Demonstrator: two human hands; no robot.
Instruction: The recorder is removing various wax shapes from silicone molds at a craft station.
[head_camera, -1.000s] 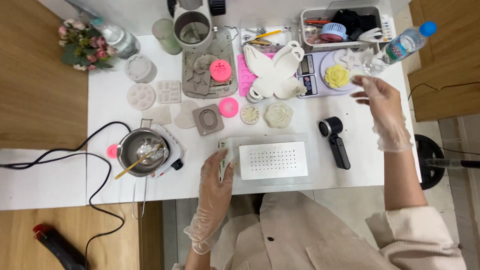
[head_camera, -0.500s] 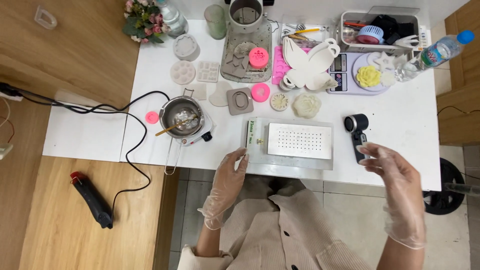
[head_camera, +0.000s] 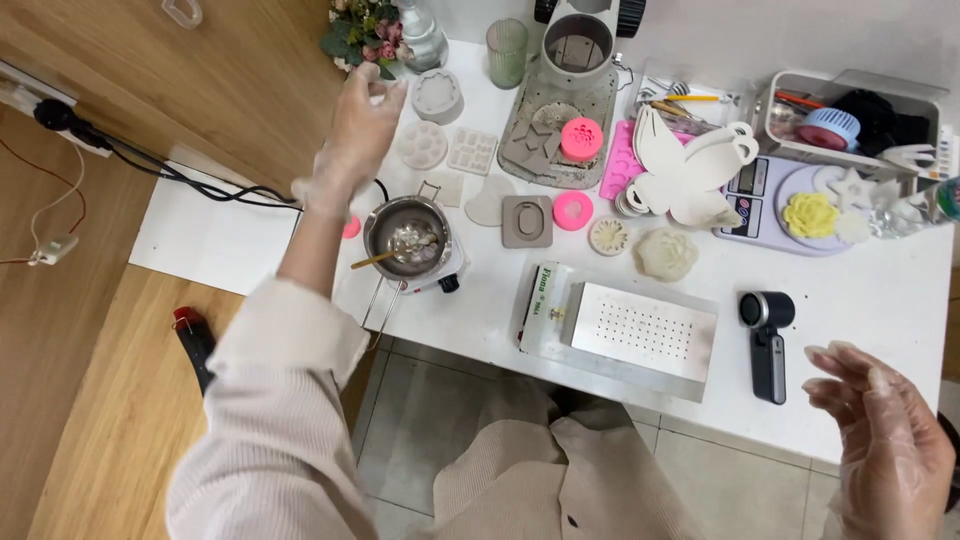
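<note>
left hand way up by the flowers, right hand just hanging out

so the left hand (head_camera: 355, 125) in its clear glove is stretched out over the far left corner of the white bench (head_camera: 870, 300), fingers (head_camera: 385, 95) loosely spread, not gripping anything i can see. it's right beside the little bouquet of pink flowers (head_camera: 358, 25) and near the round white mould (head_camera: 438, 95) and the white palette-shaped mould (head_camera: 422, 145). can't tell if it actually touches any of them.

just below that arm sits the metal melting pot (head_camera: 408, 232) on its small hot plate, with a wooden stick (head_camera: 372, 261) leaning in it and a black cord trailing off to the left.

the right hand (head_camera: 885, 440), gloved too, hovers off the near right edge of the bench, fingers (head_camera: 835, 385) open and slightly curled, empty. closest thing to it is the black handheld gadget (head_camera: 767, 340) lying flat. to the left of that is the white perforated plate (head_camera: 640, 333) in its clear tray.

further back: white butterfly cutout (head_camera: 690, 170), pink round mould (head_camera: 581, 138), digital scale (head_camera: 775, 200) with a yellow flower piece (head_camera: 810, 215) on it.
</note>
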